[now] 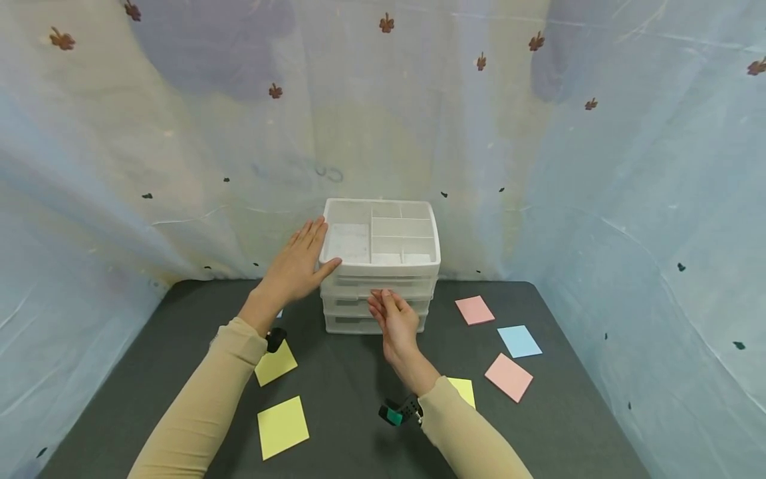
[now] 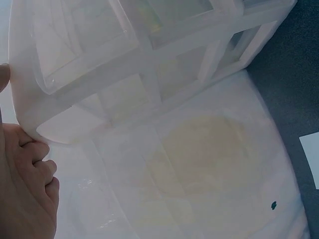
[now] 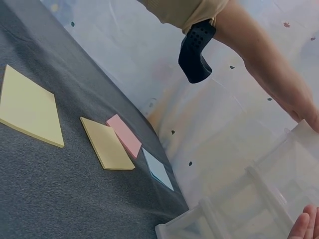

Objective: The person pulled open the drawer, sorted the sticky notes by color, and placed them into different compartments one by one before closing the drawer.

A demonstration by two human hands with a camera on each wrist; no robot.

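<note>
A white plastic drawer unit, with a divided tray on top and several stacked drawers below, stands on the dark table. My left hand rests against its upper left side; the fingers lie straight along the rim and the thumb reaches over the front corner. From the left wrist, the unit's translucent side panel shows beside the left hand. My right hand is before the drawer fronts, its fingers loosely bent and overlapping the upper drawers in the head view. Nothing shows between them. Right fingertips appear at the right wrist view's corner.
Yellow sticky-note pads lie at the left, one partly behind the left wrist. To the right are pink pads, a blue pad and a yellow pad partly under the right forearm. A patterned curtain hangs behind the table.
</note>
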